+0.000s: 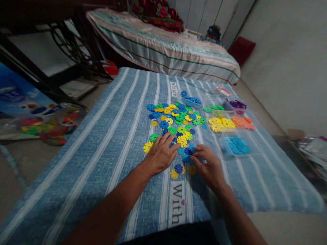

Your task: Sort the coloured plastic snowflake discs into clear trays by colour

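The left hand (pixel 161 153) is laid flat and wide on the pile of plastic discs (pixel 176 119) on the blue striped cloth (pixel 107 143). A blue disc (pixel 188 151) is pinched by the right hand (pixel 208 166), at 3 o'clock from the left hand. Sorted discs are kept in clear bags (pixel 230 124) at 2 o'clock.

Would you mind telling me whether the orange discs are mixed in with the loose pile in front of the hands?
No, the orange discs lie apart, right of the mixed pile.
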Available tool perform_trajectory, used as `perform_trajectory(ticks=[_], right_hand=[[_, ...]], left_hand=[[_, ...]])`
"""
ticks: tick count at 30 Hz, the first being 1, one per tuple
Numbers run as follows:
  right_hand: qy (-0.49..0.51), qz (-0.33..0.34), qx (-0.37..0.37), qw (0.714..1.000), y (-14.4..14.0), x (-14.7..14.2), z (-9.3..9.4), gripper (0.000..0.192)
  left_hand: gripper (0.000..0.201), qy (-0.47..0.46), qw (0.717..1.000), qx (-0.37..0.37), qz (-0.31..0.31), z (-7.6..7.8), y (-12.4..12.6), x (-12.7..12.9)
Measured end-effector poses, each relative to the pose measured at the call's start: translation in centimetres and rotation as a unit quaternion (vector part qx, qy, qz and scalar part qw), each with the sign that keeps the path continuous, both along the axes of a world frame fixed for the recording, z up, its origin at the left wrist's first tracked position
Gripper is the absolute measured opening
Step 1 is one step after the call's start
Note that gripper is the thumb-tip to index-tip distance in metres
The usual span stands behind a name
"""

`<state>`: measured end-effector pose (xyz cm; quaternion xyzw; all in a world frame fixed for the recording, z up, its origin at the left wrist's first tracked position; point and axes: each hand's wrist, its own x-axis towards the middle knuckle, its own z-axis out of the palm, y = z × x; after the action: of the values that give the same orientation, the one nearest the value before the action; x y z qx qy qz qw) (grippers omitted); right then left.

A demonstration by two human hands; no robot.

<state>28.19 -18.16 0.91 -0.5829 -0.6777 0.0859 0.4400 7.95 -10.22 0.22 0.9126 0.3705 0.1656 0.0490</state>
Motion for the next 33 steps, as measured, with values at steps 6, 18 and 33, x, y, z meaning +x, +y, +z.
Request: perform_trajectory(ticks=[6, 18, 33], right_hand=[[-0.074, -0.143, 0.115, 0.98, 0.8, 5.4, 2.1, 0.016], [-0.176, 0.004, 0.059, 0.983, 0.0, 1.5, 0.3, 0.013], [-0.171, 0.042, 0.038, 0.984, 0.5, -0.9, -1.5, 0.016]], left_hand=[[0.033, 0.007, 1.0, -0.002, 0.007, 0.2, 0.0, 0.0], [0.035, 0.013, 1.0, 0.002, 0.023, 0.0, 0.2, 0.1], [0.034, -0.014, 1.0, -0.001, 0.021, -0.3, 0.4, 0.0]])
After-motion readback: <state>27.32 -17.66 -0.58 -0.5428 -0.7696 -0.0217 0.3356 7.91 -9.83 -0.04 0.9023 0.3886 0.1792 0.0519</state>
